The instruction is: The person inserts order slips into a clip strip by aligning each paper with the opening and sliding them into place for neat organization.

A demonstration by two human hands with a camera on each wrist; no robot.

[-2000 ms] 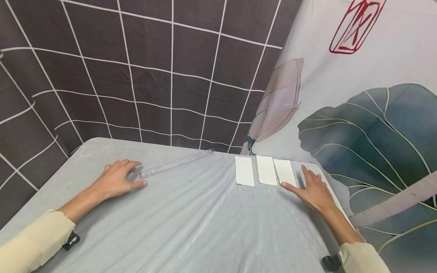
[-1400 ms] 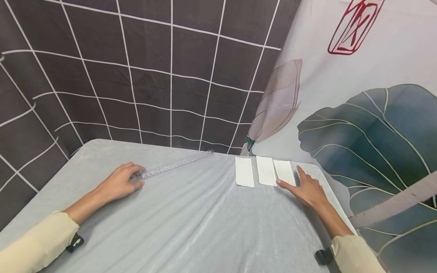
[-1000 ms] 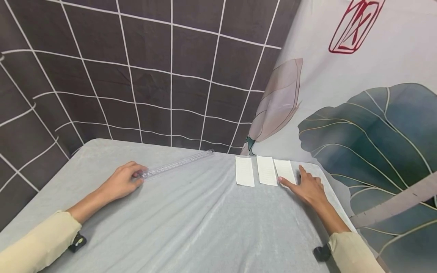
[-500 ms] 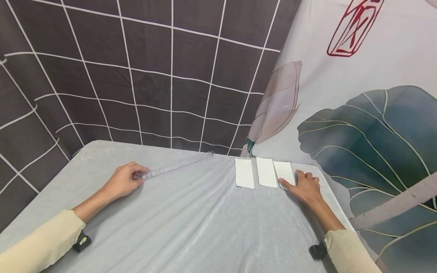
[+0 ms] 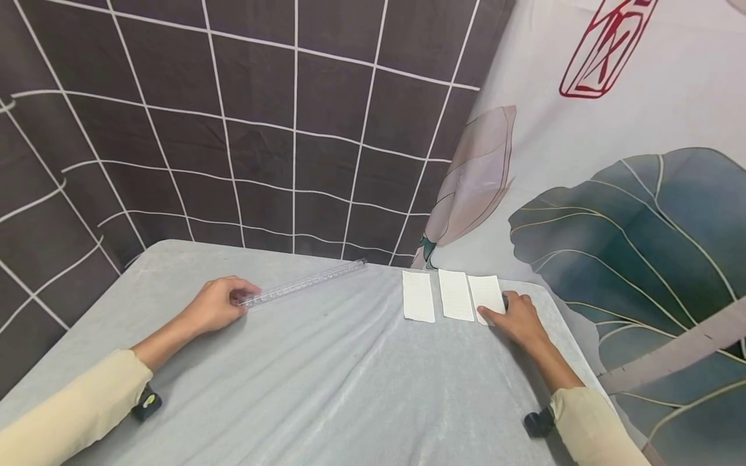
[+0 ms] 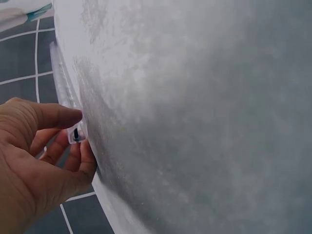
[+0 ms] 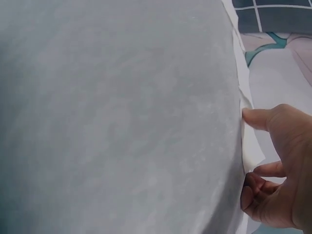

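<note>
A long clear plastic tube (image 5: 309, 281) lies slantwise at the back of the cloth-covered table. My left hand (image 5: 215, 305) grips its near left end between thumb and fingers; the squared tube end (image 6: 76, 134) shows there in the left wrist view. Three white paper slips lie in a row to the right: a left slip (image 5: 418, 296), a middle slip (image 5: 456, 295) and a right slip (image 5: 486, 292). Around the right slip my right hand (image 5: 520, 320) has its thumb on the lower left corner and its curled fingers at the right edge.
A wrinkled pale grey cloth (image 5: 350, 382) covers the table. Behind it hangs a dark curtain (image 5: 250, 149) with white grid lines. On the right, a pale curtain (image 5: 542, 123) with lotus prints borders the table edge.
My left hand has moved slightly right, and its fingers have closed on the tube's end. My right hand's fingers have curled in toward the right slip. Tube and slips lie nearly where they were.
</note>
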